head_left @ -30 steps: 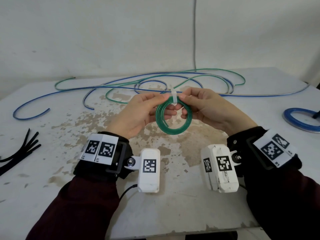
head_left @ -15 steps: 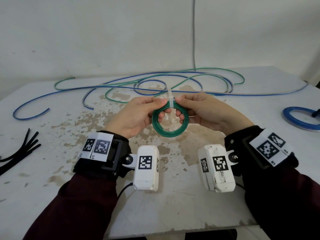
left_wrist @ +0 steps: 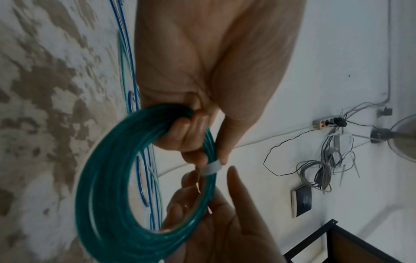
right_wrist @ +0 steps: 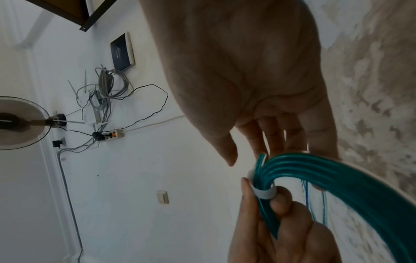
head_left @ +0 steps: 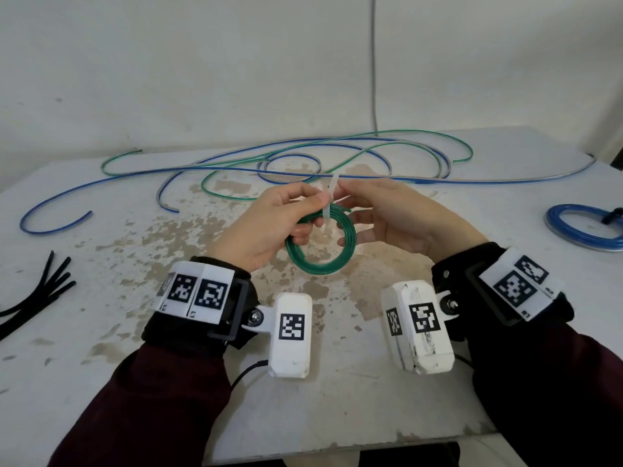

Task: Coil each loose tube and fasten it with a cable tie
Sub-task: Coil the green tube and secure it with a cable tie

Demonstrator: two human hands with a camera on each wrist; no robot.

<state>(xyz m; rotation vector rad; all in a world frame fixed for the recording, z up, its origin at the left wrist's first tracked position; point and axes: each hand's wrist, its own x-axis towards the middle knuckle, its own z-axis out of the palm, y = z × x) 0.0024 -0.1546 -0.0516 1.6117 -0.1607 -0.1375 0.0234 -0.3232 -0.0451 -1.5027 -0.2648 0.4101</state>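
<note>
A green tube wound into a coil (head_left: 320, 261) hangs above the middle of the table. A white cable tie (head_left: 328, 210) wraps its top, with the tail pointing up. My left hand (head_left: 312, 210) pinches the coil (left_wrist: 108, 186) right beside the tie (left_wrist: 211, 169), thumb on one side and curled fingers through the ring. My right hand (head_left: 357, 215) reaches in from the right. Its fingers lie straight behind the coil (right_wrist: 337, 178), and the thumb stands apart from the tie (right_wrist: 263, 193).
Loose blue and green tubes (head_left: 303, 170) sprawl across the back of the table. A coiled blue tube (head_left: 580, 230) lies at the right edge. Several black cable ties (head_left: 40, 291) lie at the left. The table's front edge runs below my wrists.
The coil has tipped from facing me to a slant as my left hand turned. My right hand's pinch at the tie has loosened, and its fingers are now spread behind the coil.
</note>
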